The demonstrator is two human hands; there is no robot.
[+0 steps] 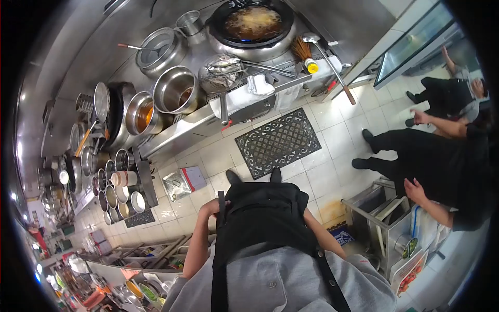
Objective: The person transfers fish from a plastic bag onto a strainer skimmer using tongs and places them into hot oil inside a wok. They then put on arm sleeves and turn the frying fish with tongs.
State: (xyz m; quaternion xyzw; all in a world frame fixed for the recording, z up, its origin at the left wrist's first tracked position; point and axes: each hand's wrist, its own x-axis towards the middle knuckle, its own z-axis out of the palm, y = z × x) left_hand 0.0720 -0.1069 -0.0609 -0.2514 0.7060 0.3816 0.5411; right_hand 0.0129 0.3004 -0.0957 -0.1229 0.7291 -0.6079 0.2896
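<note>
My left hand (210, 208) is at my side, against the edge of the black apron (265, 208), with its fingers partly hidden by a strap. On the other side the forearm runs down behind the apron, and that hand is out of sight. Ahead of me stands a stove counter with a wok (252, 23) of bubbling oil. A wire strainer (221, 73) holding fish rests at the counter edge beside a folded white cloth (260, 85). Steel pots (176, 88) stand to its left.
A patterned mat (278, 141) and a square tin (178, 184) lie on the tiled floor. Co-workers in black (426, 151) stand at the right near a steel cart (374, 208). Sauce containers (123, 179) stand at the left. A ladle handle (340, 80) overhangs the counter.
</note>
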